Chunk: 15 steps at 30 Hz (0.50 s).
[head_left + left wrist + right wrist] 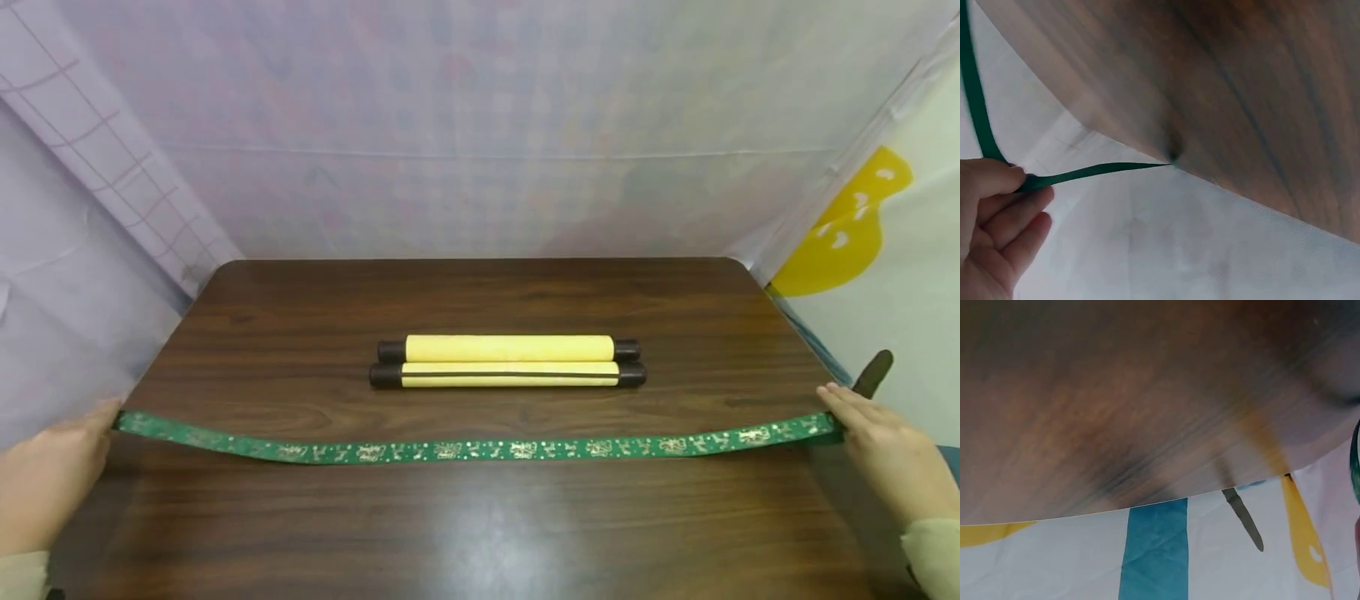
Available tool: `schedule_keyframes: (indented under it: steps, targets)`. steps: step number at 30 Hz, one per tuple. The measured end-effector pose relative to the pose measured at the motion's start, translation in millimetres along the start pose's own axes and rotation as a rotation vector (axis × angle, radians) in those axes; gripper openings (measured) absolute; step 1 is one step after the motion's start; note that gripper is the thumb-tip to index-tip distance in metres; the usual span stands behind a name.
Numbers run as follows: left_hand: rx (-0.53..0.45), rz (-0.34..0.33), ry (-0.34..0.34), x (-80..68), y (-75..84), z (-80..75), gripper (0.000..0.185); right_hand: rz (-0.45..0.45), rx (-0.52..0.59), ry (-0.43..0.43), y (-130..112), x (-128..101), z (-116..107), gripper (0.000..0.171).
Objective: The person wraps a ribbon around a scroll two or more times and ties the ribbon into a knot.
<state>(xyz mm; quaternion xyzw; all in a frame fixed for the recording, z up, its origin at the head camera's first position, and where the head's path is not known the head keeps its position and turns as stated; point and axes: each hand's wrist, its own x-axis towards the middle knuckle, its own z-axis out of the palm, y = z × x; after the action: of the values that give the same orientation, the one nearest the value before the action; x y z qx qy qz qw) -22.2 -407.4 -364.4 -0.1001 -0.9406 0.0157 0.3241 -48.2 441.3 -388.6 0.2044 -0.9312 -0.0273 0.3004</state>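
Observation:
A long green ribbon (487, 451) with gold print stretches across the table, sagging in the middle. My left hand (56, 479) pinches its left end between thumb and fingers at the table's left edge. In the left wrist view, the ribbon (1097, 169) runs past both sides of that hand (1000, 219). At the right table edge, my right hand (892, 454) holds the other end. The right wrist view shows only a sliver of green ribbon (1355, 465) at its border. Beyond the ribbon lie two yellow rolls with dark ends, a far roll (510, 347) and a near roll (510, 380), side by side.
The dark wood-grain table (300, 525) has rounded far corners. A pale patterned cloth (480, 125) hangs behind it. White cloth with a yellow print (832, 250) hangs on the right; another pale cloth (60, 250) is on the left.

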Motion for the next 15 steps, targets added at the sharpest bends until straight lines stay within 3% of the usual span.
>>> schedule_keyframes:
  steps: [7,10,13,14,15]
  targets:
    - [-0.034,-0.081,-0.315,1.4,-3.0,-5.7,0.015,-0.006,-0.028,-0.058,0.8,-3.1,1.6,0.079]
    - [-0.030,-0.088,-0.376,-0.7,-6.1,-3.4,0.011,-0.027,0.007,-0.103,5.1,-4.1,1.9,0.089]
    - [-0.021,-0.082,-0.395,-1.3,-6.9,-1.4,0.009,-0.042,0.056,-0.209,9.3,-6.4,3.2,0.094]
    - [-0.021,-0.044,-0.355,-1.2,-7.0,0.0,0.011,-0.035,0.071,-0.267,10.1,-7.0,3.5,0.093]
    - [0.069,0.059,-0.378,-0.9,-7.4,0.6,0.012,-0.016,0.080,-0.333,10.5,-7.3,3.8,0.090]
